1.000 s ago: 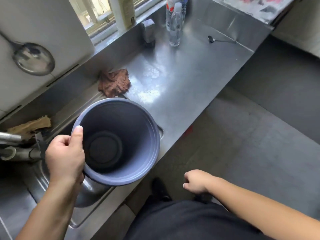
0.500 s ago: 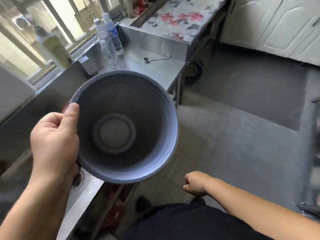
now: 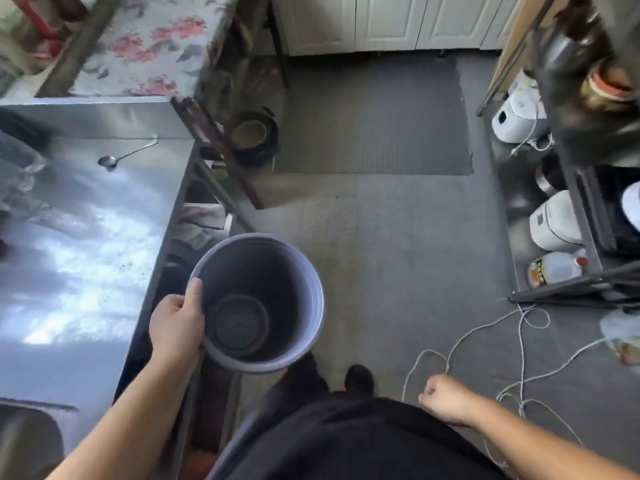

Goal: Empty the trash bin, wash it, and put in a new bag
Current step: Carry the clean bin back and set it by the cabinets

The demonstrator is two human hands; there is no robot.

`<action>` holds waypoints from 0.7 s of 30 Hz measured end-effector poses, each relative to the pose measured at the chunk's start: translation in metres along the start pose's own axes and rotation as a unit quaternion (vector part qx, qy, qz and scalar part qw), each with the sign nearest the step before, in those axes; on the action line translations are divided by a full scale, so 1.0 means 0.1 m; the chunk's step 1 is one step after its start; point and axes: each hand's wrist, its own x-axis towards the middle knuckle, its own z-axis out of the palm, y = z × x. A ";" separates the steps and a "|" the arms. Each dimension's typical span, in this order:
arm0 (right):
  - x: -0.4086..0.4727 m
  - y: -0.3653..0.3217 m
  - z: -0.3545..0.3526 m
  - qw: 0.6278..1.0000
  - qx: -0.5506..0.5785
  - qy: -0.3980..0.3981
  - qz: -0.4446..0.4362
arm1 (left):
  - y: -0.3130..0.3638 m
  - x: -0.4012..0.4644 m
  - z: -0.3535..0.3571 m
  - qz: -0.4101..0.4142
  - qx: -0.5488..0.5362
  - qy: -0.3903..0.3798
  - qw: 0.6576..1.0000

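The trash bin (image 3: 277,271) is a round grey-blue plastic pail, empty, its mouth facing up at me. My left hand (image 3: 176,323) grips its near-left rim, thumb inside the rim and fingers outside, and holds the bin in the air over the floor just right of the steel counter's edge. My right hand (image 3: 446,398) hangs at my side above the floor, fingers loosely curled, holding nothing. No bag shows inside the bin.
The steel counter (image 3: 86,254) runs along the left, with a spoon (image 3: 110,160) on it and a sink corner (image 3: 27,441) at the lower left. A dark mat (image 3: 374,116) lies ahead. White cord (image 3: 485,341) trails on the floor. A rack with appliances (image 3: 554,220) stands right.
I have turned away from the sink toward the open floor. The bin, still in my left hand, has come off the sink and now hangs beside the counter edge.
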 end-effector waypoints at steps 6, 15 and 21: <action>0.11 0.40 -0.05 0.993 0.081 -0.042 0.074 | -0.10 0.35 0.61 -0.080 0.071 -0.043 0.993; 0.66 -0.23 -1.22 0.965 0.248 0.072 0.051 | 0.40 1.22 1.19 -0.154 0.112 -0.105 0.976; 0.81 -0.02 -1.64 0.934 0.321 0.115 0.107 | 1.06 1.71 1.64 -0.137 0.103 -0.141 0.975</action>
